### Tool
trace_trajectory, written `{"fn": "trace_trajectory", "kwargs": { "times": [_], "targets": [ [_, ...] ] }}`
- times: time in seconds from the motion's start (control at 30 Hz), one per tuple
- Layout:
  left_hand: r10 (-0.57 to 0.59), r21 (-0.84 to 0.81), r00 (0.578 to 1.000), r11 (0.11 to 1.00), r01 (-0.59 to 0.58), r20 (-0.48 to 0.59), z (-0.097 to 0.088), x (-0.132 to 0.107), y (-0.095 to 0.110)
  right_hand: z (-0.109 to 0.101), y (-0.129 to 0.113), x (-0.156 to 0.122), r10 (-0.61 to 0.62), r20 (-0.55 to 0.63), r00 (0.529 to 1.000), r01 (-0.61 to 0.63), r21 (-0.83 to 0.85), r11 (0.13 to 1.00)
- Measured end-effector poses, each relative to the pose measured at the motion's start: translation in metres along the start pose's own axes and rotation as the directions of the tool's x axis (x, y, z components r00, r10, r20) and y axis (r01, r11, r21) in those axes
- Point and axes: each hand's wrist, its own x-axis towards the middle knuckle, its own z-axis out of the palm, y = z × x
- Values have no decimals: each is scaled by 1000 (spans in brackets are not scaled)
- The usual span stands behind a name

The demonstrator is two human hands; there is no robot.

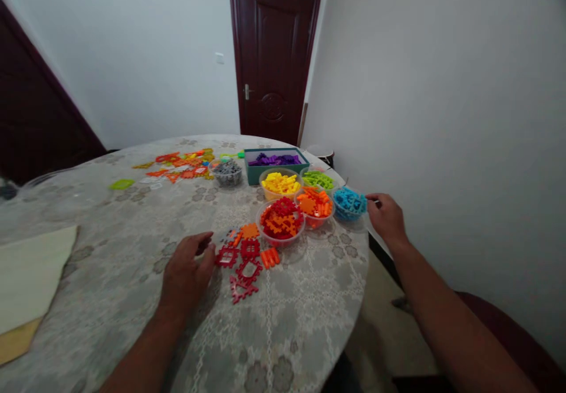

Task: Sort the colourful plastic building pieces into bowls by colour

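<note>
My left hand (pixel 188 269) rests on the tablecloth, fingers loosely bent and thumb apart, holding nothing. Just beside its thumb lie red plastic building pieces: a window-shaped square (pixel 227 256), a second window piece (pixel 250 248), a frame (pixel 249 270) and a triangle (pixel 242 290). Past them are an orange square piece (pixel 250 231) and several orange rods (pixel 270 257). My right hand (pixel 387 218) is at the right rim of a clear bowl of blue pieces (pixel 350 202), fingertips pinched together. Whether they grip the rim or a small piece cannot be made out.
Clear bowls hold red and orange (pixel 282 220), orange (pixel 315 205), yellow (pixel 280 184), green (pixel 318 179) and grey (pixel 227 172) pieces. Behind them stands a green box (pixel 254 174) with purple pieces. Loose pieces (pixel 188 163) lie far left; a pale sheet (pixel 33 275) lies near left.
</note>
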Motion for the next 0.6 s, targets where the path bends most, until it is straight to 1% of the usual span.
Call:
{"fn": "trace_trajectory", "kwargs": {
  "times": [0.07, 0.13, 0.17, 0.23, 0.3, 0.37, 0.4, 0.47, 0.53, 0.6],
  "targets": [
    [36, 20, 999, 999, -36, 14, 3, -3, -4, -5, -12, -8, -12, -115, 993, 14, 20, 1000],
    [75, 56, 995, 995, -79, 70, 8, -5, -9, -9, -32, -19, -37, -170, 985, 50, 70, 996],
    [92, 71, 990, 992, -100, 104, 11, -6, -12, -10, -45, -26, -64, -169, 984, 82, 106, 991],
    [112, 100, 979, 986, -130, 171, 15, -7, -18, -13, -76, -42, -167, -117, 979, 187, 189, 964],
    [112, 123, 978, 983, -135, 178, 17, -8, -21, -13, -111, -60, -309, -27, 951, 304, 282, 910],
    [107, 134, 983, 983, -127, 148, 16, -8, -23, -7, -147, -77, -449, 83, 890, 390, 373, 842],
    [105, 133, 985, 983, -123, 136, 16, -7, -23, -2, -165, -85, -511, 150, 846, 417, 412, 810],
    [109, 126, 983, 984, -128, 151, 15, -7, -22, 14, -202, -99, -606, 304, 735, 453, 445, 772],
    [119, 126, 974, 982, -144, 193, 14, -7, -20, 35, -239, -110, -625, 459, 631, 490, 389, 780],
    [124, 137, 966, 978, -157, 225, 14, -7, -18, 60, -274, -118, -574, 598, 559, 535, 268, 801]
  ]
}}
